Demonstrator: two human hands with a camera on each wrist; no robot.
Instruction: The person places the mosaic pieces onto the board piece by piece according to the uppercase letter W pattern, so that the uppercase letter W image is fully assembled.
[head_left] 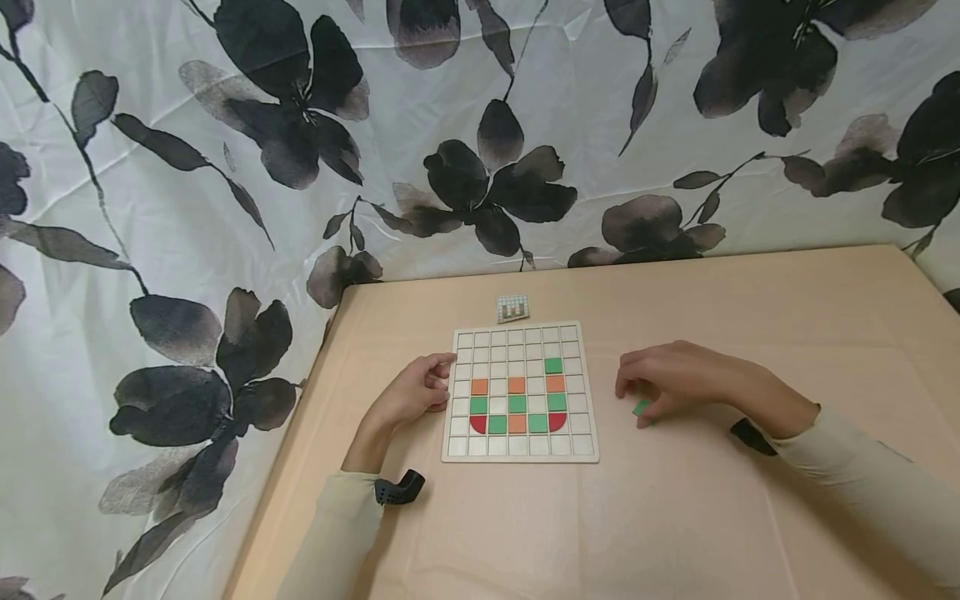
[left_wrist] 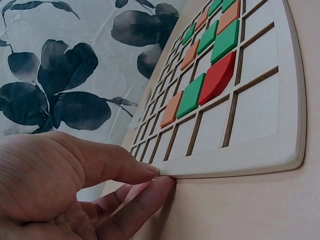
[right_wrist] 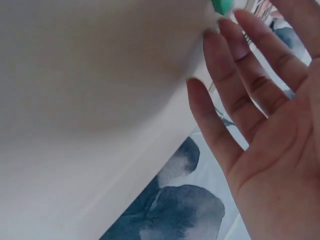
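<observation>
A white grid board (head_left: 458, 455) lies on the table, with green, orange and red tiles in several of its squares. At the board's left edge, my left hand (head_left: 411, 390) pinches the rim, the thumb on top in the left wrist view. To the right of the board, my right hand (head_left: 678, 379) reaches low over the table, fingers bent loosely downward. A small green tile (head_left: 640, 407) shows beside its thumb; in the right wrist view this green tile (right_wrist: 222, 6) appears just past the fingertips, which look spread and relaxed.
A small card (head_left: 512, 308) with a printed grid picture stands just behind the board. The table (head_left: 675, 533) ends at the back and left against a white cloth (head_left: 420, 108) with dark flowers.
</observation>
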